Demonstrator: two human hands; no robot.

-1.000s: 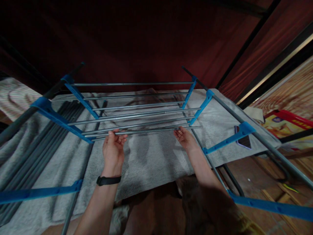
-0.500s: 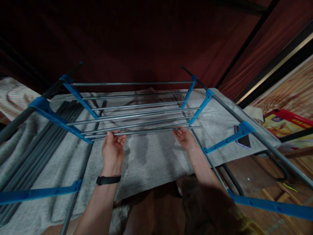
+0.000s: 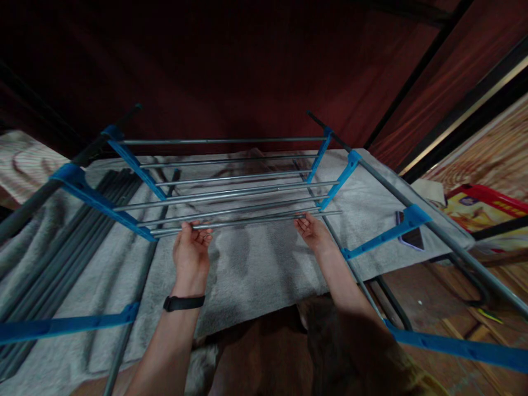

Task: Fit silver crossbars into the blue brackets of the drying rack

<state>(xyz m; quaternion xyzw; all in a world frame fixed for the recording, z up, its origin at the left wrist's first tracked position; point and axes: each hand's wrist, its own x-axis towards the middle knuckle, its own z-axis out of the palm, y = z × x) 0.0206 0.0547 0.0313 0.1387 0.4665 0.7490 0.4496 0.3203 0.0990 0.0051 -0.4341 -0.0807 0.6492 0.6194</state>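
A thin grey metal tube [image 3: 251, 221] lies across both hands, in front of the lowest bars of a rack. My left hand [image 3: 193, 250], with a black band on its wrist, grips it near its left end, thumb on top and palm turned up. My right hand [image 3: 312, 232] pinches the same tube towards its right end. The rack has grey side poles and blue plastic brackets; the front left bracket [image 3: 103, 203] and the right bracket [image 3: 340, 180] carry several crossbars [image 3: 231, 193]. The tube's left end lies close to the left bracket; whether it touches is unclear.
Several loose grey tubes [image 3: 70, 253] lie on the grey cloth [image 3: 256, 269] at left. More blue brackets, including one at right [image 3: 383, 234], stick out from the poles nearer me. A phone [image 3: 410, 234] and a red and yellow package [image 3: 478, 209] are at right.
The tube and my right hand have shifted very slightly to the right. My left hand keeps nearly the same place, and the rack stands as before.
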